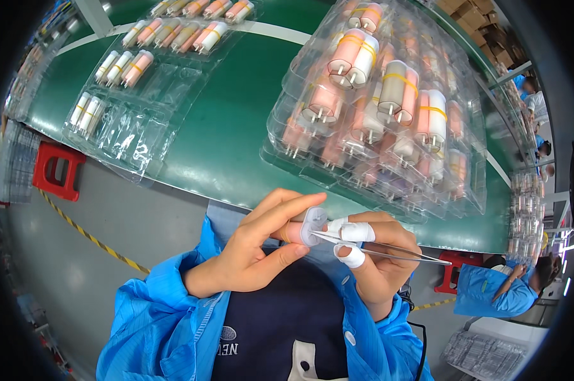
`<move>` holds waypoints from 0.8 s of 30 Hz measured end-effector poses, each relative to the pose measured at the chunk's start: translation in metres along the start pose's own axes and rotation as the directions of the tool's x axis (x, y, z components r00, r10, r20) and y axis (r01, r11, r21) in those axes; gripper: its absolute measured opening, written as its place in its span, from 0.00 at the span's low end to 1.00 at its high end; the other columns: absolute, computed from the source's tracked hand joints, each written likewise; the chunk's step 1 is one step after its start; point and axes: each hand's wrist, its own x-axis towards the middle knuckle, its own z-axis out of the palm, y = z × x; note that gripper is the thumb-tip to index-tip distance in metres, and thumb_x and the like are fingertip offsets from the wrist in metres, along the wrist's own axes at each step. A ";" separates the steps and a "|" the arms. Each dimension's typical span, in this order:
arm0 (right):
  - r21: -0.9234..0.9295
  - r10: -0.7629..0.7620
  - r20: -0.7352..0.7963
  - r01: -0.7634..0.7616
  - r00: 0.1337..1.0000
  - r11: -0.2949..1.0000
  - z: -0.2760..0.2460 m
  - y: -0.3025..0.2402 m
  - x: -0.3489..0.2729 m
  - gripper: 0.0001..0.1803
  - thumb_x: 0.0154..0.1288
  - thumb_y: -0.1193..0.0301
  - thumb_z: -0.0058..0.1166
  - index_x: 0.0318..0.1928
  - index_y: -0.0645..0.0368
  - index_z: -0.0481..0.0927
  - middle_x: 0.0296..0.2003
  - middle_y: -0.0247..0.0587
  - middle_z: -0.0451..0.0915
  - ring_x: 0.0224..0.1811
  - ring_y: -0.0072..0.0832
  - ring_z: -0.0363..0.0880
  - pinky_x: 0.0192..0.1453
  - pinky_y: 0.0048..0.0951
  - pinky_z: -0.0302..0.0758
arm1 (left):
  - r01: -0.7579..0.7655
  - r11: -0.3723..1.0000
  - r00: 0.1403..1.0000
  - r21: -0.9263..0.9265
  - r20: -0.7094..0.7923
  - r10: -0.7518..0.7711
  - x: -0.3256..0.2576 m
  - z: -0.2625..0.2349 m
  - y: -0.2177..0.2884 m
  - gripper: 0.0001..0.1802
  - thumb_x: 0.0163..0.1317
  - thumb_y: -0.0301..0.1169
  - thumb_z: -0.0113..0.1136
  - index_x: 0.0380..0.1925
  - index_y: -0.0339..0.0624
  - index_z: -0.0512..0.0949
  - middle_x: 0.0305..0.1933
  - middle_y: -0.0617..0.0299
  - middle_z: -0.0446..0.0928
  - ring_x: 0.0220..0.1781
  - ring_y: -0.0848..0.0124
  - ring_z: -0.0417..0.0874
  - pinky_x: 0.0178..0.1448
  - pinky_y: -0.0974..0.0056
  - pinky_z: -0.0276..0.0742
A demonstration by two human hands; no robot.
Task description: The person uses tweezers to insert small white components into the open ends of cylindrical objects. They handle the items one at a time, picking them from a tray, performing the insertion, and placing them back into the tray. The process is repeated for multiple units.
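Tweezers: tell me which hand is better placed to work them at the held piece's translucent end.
Likely the right: the right hand grips the tweezers, tips at the translucent end, while the left hand holds the pink piece.

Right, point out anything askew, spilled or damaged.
The stack of clear plastic trays looks askew: its edges don't line up, and the yellow-banded cylinder pairs on top point different ways, unlike the neater rows in the partly filled tray. No spill or breakage shows.
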 end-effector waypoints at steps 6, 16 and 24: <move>-0.017 -0.007 0.006 0.007 1.000 1.000 0.000 0.002 0.000 0.12 0.51 0.80 0.65 0.39 0.65 0.83 0.35 0.49 0.84 0.34 0.29 0.84 0.36 0.25 0.79 | 0.007 1.000 1.000 -0.012 -0.013 -0.007 0.000 0.000 0.001 0.31 0.63 0.32 0.59 0.63 0.29 0.64 0.54 0.52 0.68 0.56 0.66 0.71 0.60 0.65 0.65; -0.002 0.018 -0.014 -0.018 1.000 1.000 0.003 0.002 -0.001 0.10 0.54 0.80 0.64 0.39 0.66 0.82 0.35 0.49 0.84 0.36 0.30 0.84 0.38 0.25 0.79 | -0.027 0.999 1.000 0.044 -0.009 0.028 0.000 -0.001 -0.002 0.30 0.62 0.29 0.58 0.63 0.29 0.64 0.53 0.52 0.68 0.55 0.66 0.71 0.60 0.65 0.65; 0.030 0.022 -0.054 -0.020 0.998 0.999 0.004 0.007 -0.005 0.09 0.54 0.81 0.64 0.38 0.67 0.82 0.34 0.49 0.84 0.34 0.29 0.83 0.37 0.24 0.78 | 0.007 1.000 1.000 0.006 -0.022 -0.007 -0.001 0.000 -0.001 0.31 0.62 0.29 0.58 0.64 0.29 0.64 0.54 0.52 0.68 0.54 0.67 0.71 0.58 0.66 0.67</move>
